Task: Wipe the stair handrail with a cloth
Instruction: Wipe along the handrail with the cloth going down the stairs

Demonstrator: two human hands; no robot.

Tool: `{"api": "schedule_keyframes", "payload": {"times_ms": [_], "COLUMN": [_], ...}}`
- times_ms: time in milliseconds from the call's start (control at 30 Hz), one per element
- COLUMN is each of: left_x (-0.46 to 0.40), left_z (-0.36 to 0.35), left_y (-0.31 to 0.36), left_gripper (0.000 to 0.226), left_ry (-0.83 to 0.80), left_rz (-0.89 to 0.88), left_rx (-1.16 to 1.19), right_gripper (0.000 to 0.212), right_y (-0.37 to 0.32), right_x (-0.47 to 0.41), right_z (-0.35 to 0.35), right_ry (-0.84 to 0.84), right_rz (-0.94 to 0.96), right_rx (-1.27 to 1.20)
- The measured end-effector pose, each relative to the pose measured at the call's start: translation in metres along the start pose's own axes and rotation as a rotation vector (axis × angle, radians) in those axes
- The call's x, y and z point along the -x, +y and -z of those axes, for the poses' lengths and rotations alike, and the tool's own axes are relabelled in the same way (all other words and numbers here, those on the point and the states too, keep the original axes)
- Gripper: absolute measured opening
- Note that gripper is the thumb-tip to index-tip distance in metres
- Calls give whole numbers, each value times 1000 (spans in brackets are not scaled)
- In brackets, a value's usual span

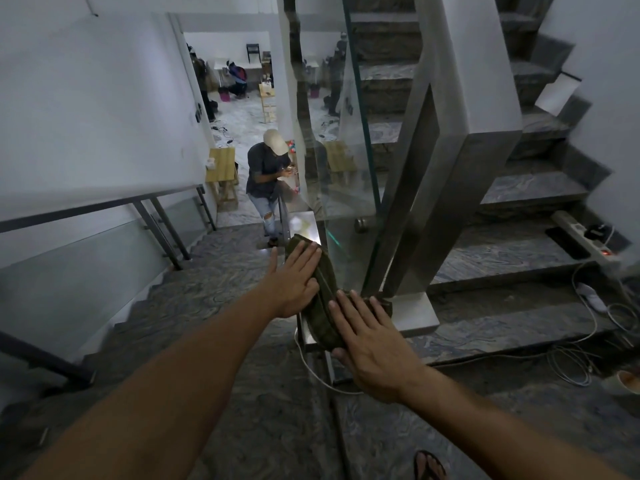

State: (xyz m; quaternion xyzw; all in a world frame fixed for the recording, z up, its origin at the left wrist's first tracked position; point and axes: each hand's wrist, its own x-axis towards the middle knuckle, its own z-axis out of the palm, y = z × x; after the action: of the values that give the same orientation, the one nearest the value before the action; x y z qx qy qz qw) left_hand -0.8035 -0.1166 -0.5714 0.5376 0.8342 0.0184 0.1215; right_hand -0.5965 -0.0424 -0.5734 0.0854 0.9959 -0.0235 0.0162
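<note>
A dark green cloth (325,289) lies draped along the top of the flat steel handrail (304,225), which runs down the stairs beside a glass panel (343,188). My left hand (294,282) rests flat on the cloth's upper left part, fingers spread. Nearer to me, my right hand (367,344) presses flat on the cloth's lower end, its thumb curled under the rail's edge. Most of the rail beneath the cloth is hidden.
A person in a cap (268,174) stands on the lower steps by the rail. A second handrail (97,209) runs along the left wall. Cables (588,341) and a power strip (585,240) lie on the steps going up at right. A sandalled foot (429,465) shows at the bottom.
</note>
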Motion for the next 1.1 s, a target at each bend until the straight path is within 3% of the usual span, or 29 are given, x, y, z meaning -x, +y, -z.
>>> {"api": "schedule_keyframes", "payload": {"times_ms": [167,433,633,1100], "left_x": [-20,-48,-68,-104], "left_z": [4,13,15,26], "left_y": [-18,-41,-56,-70], "left_gripper": [68,64,56,59], "left_ry": [-4,17,19,50], "left_rz": [-63,-196,-261,-190], "left_rx": [-16,-91,-88,-9], "right_gripper": [79,97,99,99], "right_y": [-34,-53,-56,-40], "right_x": [-19,-44,-59,-106], "right_z": [-3,0,8,6], "right_ry": [23,-50,-100,-120], "right_rz": [-132,-186,-257,-306], "right_rx": [-40,-130,-209,-303]}}
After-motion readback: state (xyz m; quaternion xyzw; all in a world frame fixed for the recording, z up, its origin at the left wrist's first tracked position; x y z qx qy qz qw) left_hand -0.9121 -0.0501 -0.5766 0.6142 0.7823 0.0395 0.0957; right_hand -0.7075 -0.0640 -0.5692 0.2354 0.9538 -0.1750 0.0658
